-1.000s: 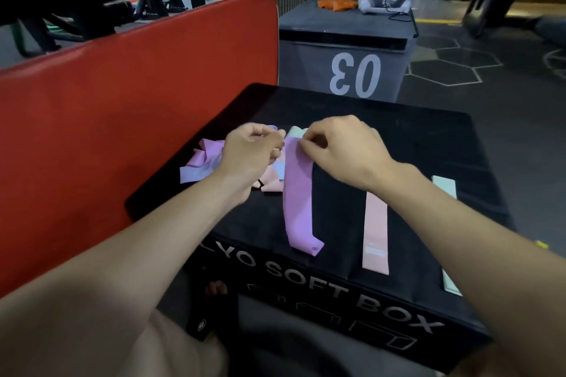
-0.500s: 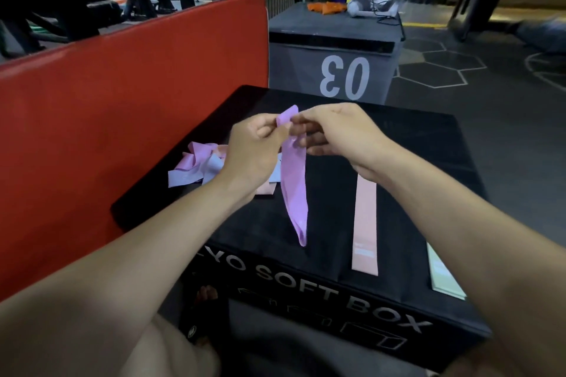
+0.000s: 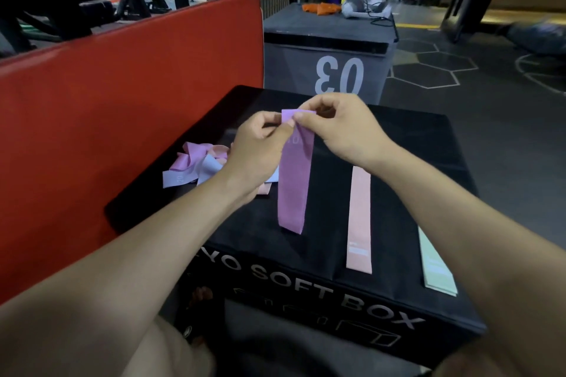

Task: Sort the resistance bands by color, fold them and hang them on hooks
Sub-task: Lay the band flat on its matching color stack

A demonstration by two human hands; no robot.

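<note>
Pinching 1 purple band above the box

Pinching together, left hand (image 3: 260, 144) and right hand (image 3: 343, 128) clamp the top edge of 1 flat purple fabric resistance band (image 3: 294, 184), hanging above the black padded soft box (image 3: 413, 168). On it: 1 pink flat band (image 3: 360, 220), 1 mint-green flat band (image 3: 436, 266), 1 tangled pile of pastel bands (image 3: 196, 165), number unclear.

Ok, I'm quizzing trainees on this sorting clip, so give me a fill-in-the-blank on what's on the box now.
1. Both hands pinch the top end of the ____ band.
2. The pink band lies flat between the held band and the ____ band.
3. The unsorted pile sits beside the ____ hand.

Missing words: purple; green; left
</note>
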